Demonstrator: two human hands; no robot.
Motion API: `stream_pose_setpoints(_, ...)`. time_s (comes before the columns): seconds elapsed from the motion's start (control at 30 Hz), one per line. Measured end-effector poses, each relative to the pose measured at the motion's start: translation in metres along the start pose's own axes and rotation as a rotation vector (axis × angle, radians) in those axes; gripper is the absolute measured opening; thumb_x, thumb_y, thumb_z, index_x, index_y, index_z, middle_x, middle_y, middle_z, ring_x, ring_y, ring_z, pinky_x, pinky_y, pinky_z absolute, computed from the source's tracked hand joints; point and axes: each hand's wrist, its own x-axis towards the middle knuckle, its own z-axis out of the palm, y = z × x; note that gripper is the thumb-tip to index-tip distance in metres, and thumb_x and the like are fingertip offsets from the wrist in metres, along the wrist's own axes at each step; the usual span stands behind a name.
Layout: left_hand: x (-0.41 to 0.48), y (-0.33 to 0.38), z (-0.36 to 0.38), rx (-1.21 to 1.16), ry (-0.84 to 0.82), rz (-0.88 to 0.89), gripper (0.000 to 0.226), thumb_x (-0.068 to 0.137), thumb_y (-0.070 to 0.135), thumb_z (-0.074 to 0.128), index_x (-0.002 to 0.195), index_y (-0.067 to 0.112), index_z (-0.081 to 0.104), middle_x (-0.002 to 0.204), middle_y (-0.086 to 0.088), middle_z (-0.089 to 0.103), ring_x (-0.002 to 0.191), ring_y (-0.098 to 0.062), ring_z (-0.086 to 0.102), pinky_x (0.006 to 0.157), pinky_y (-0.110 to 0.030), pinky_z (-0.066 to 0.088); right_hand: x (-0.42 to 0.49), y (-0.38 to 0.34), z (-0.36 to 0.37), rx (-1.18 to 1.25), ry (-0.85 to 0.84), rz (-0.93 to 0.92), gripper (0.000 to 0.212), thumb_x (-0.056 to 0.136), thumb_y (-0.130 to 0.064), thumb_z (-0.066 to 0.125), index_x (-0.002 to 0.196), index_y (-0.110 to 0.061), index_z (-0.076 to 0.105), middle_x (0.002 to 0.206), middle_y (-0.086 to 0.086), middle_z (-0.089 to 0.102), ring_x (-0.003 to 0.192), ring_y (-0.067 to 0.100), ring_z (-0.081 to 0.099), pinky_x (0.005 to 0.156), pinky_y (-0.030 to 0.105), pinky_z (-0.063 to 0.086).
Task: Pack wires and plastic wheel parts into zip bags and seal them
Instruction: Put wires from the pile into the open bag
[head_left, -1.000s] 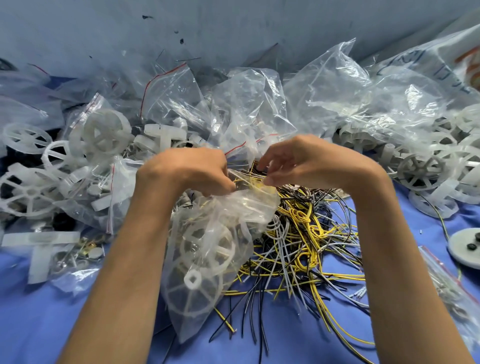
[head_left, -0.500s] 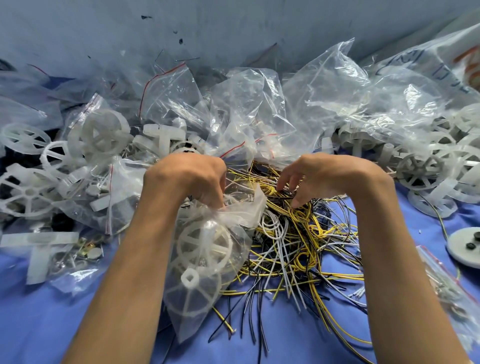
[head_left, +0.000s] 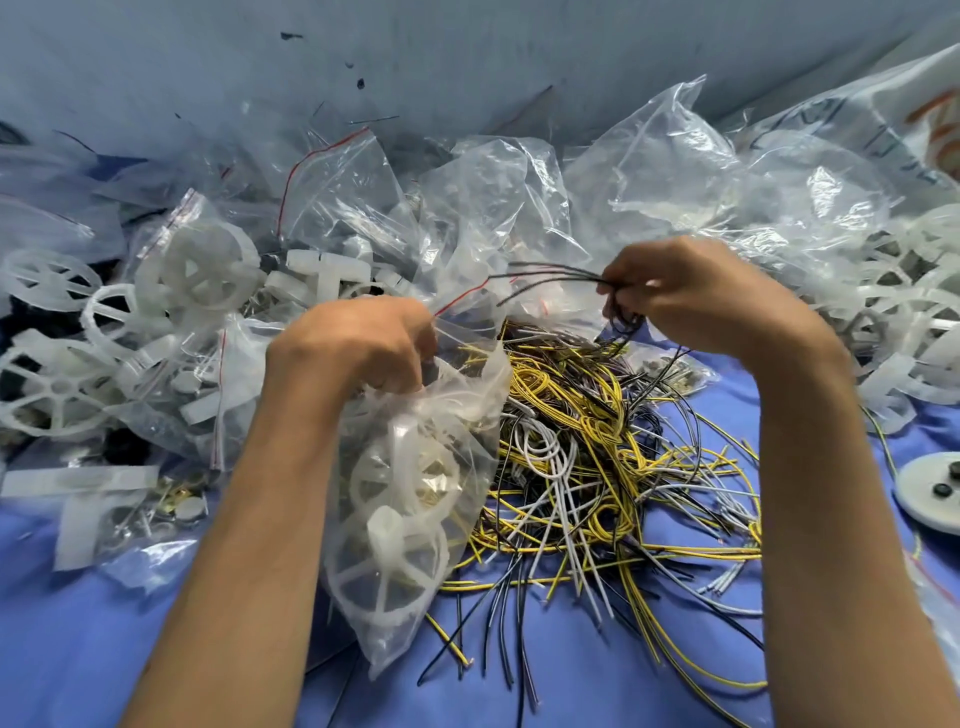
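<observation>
Only the head view here, so: left hand (head_left: 358, 343) is clenched around the gathered mouth of a clear zip bag (head_left: 415, 457), which hangs from it down toward 6 o'clock with white wheel parts (head_left: 395, 545) already inside. Right hand (head_left: 691, 291) is pinching a small bunch of dark wires (head_left: 545, 273), lifted clear of the big wire pile (head_left: 597, 441) that sits on the blue worktop (head_left: 571, 691) between the two forearms. The bit that matters, I reckon: the bunch's long axis runs roughly 3 to 9 o'clock with the free tips pointing at 9, and the bag mouth lies around 8 o'clock from the right hand, just beyond those tips. So the right hand is the one to feed them in, but the mouth looks bunched in the left fist and probably needs spreading first. Room is tight at 12 o'clock, where a heap of bags (head_left: 493, 208) crowds in, and loose wheels (head_left: 52, 384) fill the 9 o'clock side. Open worktop is mostly toward 6.
</observation>
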Motion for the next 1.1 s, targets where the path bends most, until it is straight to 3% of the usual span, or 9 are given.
stream_pose_setpoints(0.1,0.001,0.004,0.001,0.005,-0.015,0.070,0.034,0.079,0.005,0.062,0.110,0.020,0.066,0.097,-0.002,0.067,0.067,-0.012,0.062,0.046,-0.017,0.047,0.001,-0.007,0.003,0.221,0.178,0.037,0.021,0.091,0.000,0.052,0.094,-0.015,0.067,0.091,0.010,0.069,0.070,0.017,0.069,0.070,0.032,0.059)
stream_pose_setpoints(0.17,0.001,0.006,0.001,0.021,-0.012,0.127,0.028,0.081,0.016,0.065,0.109,0.020,0.067,0.095,0.002,0.068,0.069,-0.013,0.061,0.056,-0.020,0.050,0.002,-0.012,0.003,0.314,0.294,0.070,0.016,0.092,-0.001,0.053,0.091,-0.013,0.064,0.092,0.014,0.068,0.065,0.021,0.070,0.064,0.044,0.060)
stream_pose_setpoints(0.27,-0.002,0.012,0.000,0.022,0.005,0.216,0.026,0.086,0.041,0.063,0.109,0.031,0.069,0.107,0.014,0.066,0.092,-0.010,0.062,0.086,-0.033,0.052,0.003,-0.021,-0.001,0.362,0.456,0.028,0.012,0.092,-0.004,0.052,0.093,-0.013,0.061,0.091,0.014,0.068,0.065,0.021,0.070,0.060,0.040,0.060)
stream_pose_setpoints(0.4,-0.006,0.020,-0.002,-0.014,-0.037,0.286,0.037,0.087,0.055,0.052,0.109,0.030,0.069,0.108,0.010,0.068,0.095,-0.010,0.064,0.089,-0.037,0.051,-0.001,-0.040,-0.003,0.445,0.573,-0.109,0.007,0.093,-0.012,0.053,0.093,-0.018,0.056,0.089,0.003,0.071,0.067,0.009,0.069,0.053,0.017,0.053)
stream_pose_setpoints(0.53,-0.009,0.023,-0.002,-0.070,-0.032,0.345,0.037,0.089,0.054,0.051,0.113,0.030,0.067,0.106,0.019,0.066,0.090,0.004,0.061,0.079,-0.021,0.049,-0.002,-0.053,0.007,0.483,0.434,-0.106,0.005,0.093,-0.014,0.057,0.090,-0.018,0.056,0.081,0.004,0.070,0.055,0.005,0.066,0.048,0.013,0.046)
stream_pose_setpoints(0.63,-0.007,0.024,-0.003,-0.127,0.027,0.387,0.032,0.089,0.050,0.052,0.104,0.028,0.070,0.072,0.027,0.062,0.064,0.014,0.056,0.052,-0.010,0.039,-0.002,-0.057,0.017,0.467,0.218,-0.053,0.007,0.090,-0.011,0.062,0.085,-0.017,0.060,0.077,0.005,0.070,0.053,0.007,0.067,0.053,0.023,0.056)
stream_pose_setpoints(0.77,-0.009,0.023,-0.006,-0.246,0.090,0.419,0.032,0.084,0.057,0.049,0.095,0.035,0.069,0.087,0.003,0.069,0.075,-0.013,0.061,0.068,-0.034,0.049,-0.001,-0.057,0.023,0.500,0.090,-0.042,0.012,0.088,-0.006,0.063,0.080,-0.014,0.062,0.075,0.010,0.070,0.061,0.017,0.071,0.067,0.040,0.060)
stream_pose_setpoints(0.87,-0.011,0.020,-0.007,-0.303,0.140,0.406,0.048,0.080,0.063,0.042,0.089,0.027,0.071,0.075,-0.009,0.059,0.070,-0.015,0.053,0.065,-0.033,0.042,0.001,-0.057,0.022,0.541,0.059,-0.046,0.014,0.091,-0.006,0.059,0.079,-0.013,0.061,0.079,0.011,0.071,0.068,0.021,0.072,0.073,0.043,0.059)
stream_pose_setpoints(1.1,-0.011,0.011,-0.010,-0.438,0.158,0.418,0.028,0.090,0.038,0.054,0.102,0.018,0.069,0.084,0.012,0.063,0.083,-0.014,0.060,0.070,-0.018,0.046,0.000,-0.056,0.017,0.575,-0.029,-0.045,0.019,0.094,-0.011,0.055,0.077,-0.013,0.063,0.076,0.007,0.069,0.062,0.013,0.070,0.060,0.018,0.055)
